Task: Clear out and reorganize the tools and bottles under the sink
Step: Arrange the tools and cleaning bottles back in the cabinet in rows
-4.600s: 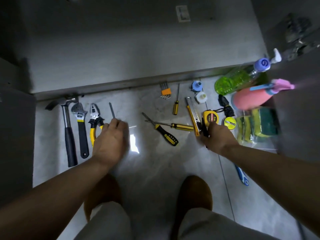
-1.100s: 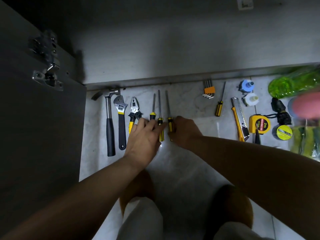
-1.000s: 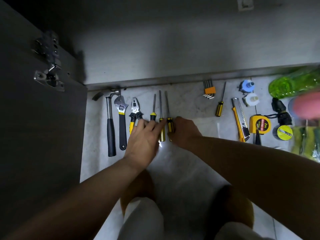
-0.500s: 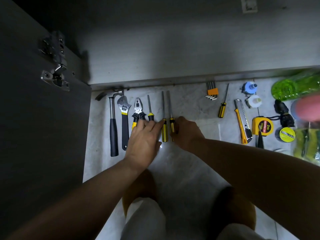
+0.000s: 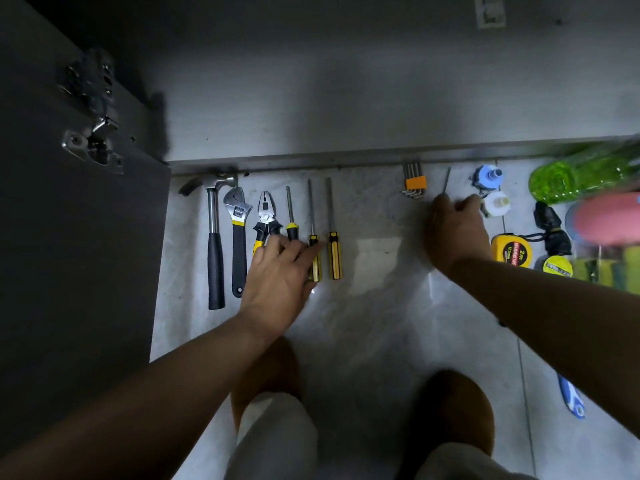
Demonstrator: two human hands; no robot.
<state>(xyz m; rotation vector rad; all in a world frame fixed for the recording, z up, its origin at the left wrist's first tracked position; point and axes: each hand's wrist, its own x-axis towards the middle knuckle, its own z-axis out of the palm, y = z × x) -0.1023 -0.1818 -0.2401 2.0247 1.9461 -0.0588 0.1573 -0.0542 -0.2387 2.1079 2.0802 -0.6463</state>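
Observation:
On the pale floor, tools lie in a row in front of the open cabinet (image 5: 346, 98): a hammer (image 5: 215, 258), an adjustable wrench (image 5: 238, 237), pliers (image 5: 266, 213) and three yellow-and-black screwdrivers (image 5: 290, 216) (image 5: 313, 216) (image 5: 334, 251). My left hand (image 5: 280, 271) lies with straight fingers on the pliers' and screwdrivers' handles. My right hand (image 5: 453, 230) curls down over the handle of a small screwdriver (image 5: 446, 181), of which only the shaft shows. A green bottle (image 5: 571, 174) and a pink bottle (image 5: 609, 218) lie at the far right.
The open cabinet door (image 5: 69, 237) with its hinge stands on the left. Hex keys (image 5: 414, 183), a blue cap (image 5: 488, 176), a white cap (image 5: 497, 204), a tape measure (image 5: 512, 249), a tape roll (image 5: 557, 266), sponges (image 5: 613, 271) and a blue tool (image 5: 571, 400) lie to the right.
My right hand left the three lined-up screwdrivers and moved right onto the small screwdriver by the hex keys. My left hand stayed on the row's handles.

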